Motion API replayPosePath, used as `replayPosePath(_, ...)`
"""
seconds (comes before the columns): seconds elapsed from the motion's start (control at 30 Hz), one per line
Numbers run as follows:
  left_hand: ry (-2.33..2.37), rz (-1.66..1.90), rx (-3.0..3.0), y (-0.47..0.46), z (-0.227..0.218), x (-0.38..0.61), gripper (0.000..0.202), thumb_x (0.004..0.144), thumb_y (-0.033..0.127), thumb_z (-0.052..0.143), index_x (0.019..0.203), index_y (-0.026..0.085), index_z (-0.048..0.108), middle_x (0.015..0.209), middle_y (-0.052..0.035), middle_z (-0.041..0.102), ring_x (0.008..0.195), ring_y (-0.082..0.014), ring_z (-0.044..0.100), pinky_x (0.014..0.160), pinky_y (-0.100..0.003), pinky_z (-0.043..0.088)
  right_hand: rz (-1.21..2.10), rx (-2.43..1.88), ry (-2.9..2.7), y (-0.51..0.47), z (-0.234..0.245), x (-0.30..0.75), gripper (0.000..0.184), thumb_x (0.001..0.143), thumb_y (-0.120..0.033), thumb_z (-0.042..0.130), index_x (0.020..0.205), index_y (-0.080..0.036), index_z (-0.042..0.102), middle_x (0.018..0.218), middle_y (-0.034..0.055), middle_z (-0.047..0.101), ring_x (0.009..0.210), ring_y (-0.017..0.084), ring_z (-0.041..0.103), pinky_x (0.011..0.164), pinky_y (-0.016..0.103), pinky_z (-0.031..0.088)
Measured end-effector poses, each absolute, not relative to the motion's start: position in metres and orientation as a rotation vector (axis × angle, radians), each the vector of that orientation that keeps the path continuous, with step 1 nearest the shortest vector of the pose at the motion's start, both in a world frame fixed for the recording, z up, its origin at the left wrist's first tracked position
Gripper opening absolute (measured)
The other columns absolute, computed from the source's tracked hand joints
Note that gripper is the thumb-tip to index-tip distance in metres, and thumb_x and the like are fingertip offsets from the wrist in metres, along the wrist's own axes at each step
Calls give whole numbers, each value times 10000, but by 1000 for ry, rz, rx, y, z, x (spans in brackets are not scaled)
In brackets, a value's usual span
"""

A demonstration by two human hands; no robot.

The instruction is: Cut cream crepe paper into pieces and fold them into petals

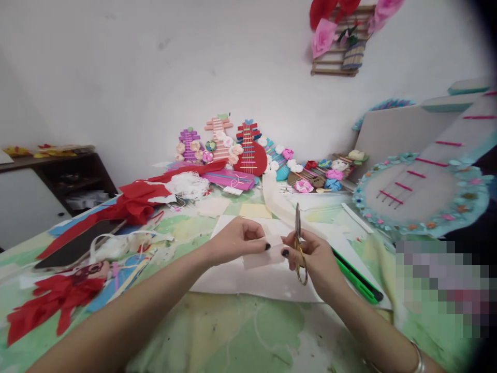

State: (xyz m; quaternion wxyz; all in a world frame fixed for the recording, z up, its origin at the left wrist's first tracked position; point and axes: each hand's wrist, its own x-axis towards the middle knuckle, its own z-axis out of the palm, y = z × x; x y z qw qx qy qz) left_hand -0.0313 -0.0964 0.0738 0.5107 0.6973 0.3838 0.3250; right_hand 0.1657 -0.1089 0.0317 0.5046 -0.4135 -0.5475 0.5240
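Observation:
My left hand [236, 239] pinches a small piece of white paper [267, 255] above a larger white sheet [248, 277] on the table. My right hand [312, 256] also touches that piece with its thumb and holds gold-handled scissors [298, 243], whose blades point upward and look closed. Both hands meet over the middle of the table.
A green utility knife [357, 282] lies right of my right hand. Red fabric [132, 204] and white scraps spread at left. Small decorated guitar models [250, 150] with flowers line the back wall. A large round foam piece [419, 194] stands at right. A dark shelf [73, 178] sits far left.

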Motion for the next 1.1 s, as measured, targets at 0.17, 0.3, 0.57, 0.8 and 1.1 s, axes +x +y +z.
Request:
replayPosePath(0.17, 931, 866, 1457, -97, 58, -32, 189, 612, 203, 764, 585, 137, 589, 557, 3, 582, 514, -90, 520, 488, -179, 366, 1315, -1061, -1355, -115, 32, 161, 302, 554, -276, 798, 653, -164, 536, 477, -75, 485, 384, 57, 408, 403, 189, 298)
replayPosePath(0.3, 825, 1068, 1081, -105, 46, -30, 216, 611, 217, 785, 743, 162, 624, 667, -15, 647, 583, -131, 593, 551, -219, 445, 1316, -1048, -1303, -117, 31, 159, 309, 558, -290, 800, 654, -158, 538, 488, -73, 481, 397, 51, 400, 409, 185, 296)
replayPosePath(0.57, 684, 963, 1032, -119, 36, -18, 279, 668, 222, 757, 902, 79, 706, 808, -110, 704, 743, -213, 642, 733, -333, 488, 1331, -1023, -1215, -117, 26, 156, 322, 546, -236, 816, 672, -156, 531, 480, -85, 476, 386, 36, 393, 391, 159, 287)
replayPosePath(0.8, 741, 985, 1167, -115, 43, -26, 160, 658, 203, 759, 758, 81, 731, 683, -70, 688, 624, -155, 600, 603, -249, 467, 1431, -1035, -1414, -122, 30, 158, 354, 563, -335, 816, 689, -151, 541, 458, -71, 482, 365, 53, 410, 360, 163, 290)
replayPosePath(1.1, 704, 924, 1298, -110, 53, -40, 123, 693, 197, 731, 748, 91, 702, 708, -59, 674, 662, -152, 591, 614, -232, 452, 1399, -810, -1777, -122, 41, 174, 484, 740, -614, 590, 773, -134, 535, 625, 74, 636, 434, 62, 350, 400, 199, 282)
